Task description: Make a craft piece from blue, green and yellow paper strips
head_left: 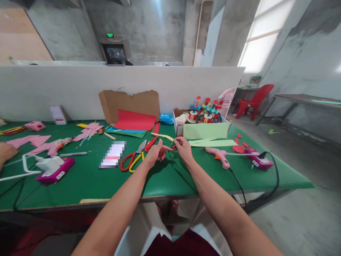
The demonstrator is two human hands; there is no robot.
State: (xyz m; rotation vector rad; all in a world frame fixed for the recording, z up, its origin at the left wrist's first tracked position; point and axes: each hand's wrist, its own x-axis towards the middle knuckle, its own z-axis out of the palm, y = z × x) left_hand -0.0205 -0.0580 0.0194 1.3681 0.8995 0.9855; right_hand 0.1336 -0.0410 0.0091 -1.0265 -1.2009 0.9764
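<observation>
Over the green tabletop, my left hand point(156, 155) has its thumb raised and index finger stretched toward my right hand; its other fingers curl, and I see nothing held in it. My right hand point(182, 146) pinches at the right end of a narrow pale yellow-green paper strip point(164, 136), right by that index fingertip. The exact grip is partly hidden by the fingers. Left of my hands lie scissors point(134, 157) with red and yellow handles. A red-handled tool point(150, 143) lies just behind my left hand.
A pink glue gun point(220, 156) and a purple power strip point(259, 160) lie right. Pale green paper point(205, 131) leans on a box of colourful figures point(206, 113). Red paper point(135, 121) lies behind; a phone point(113, 154) is left. Another person's hand point(7, 152) shows far left.
</observation>
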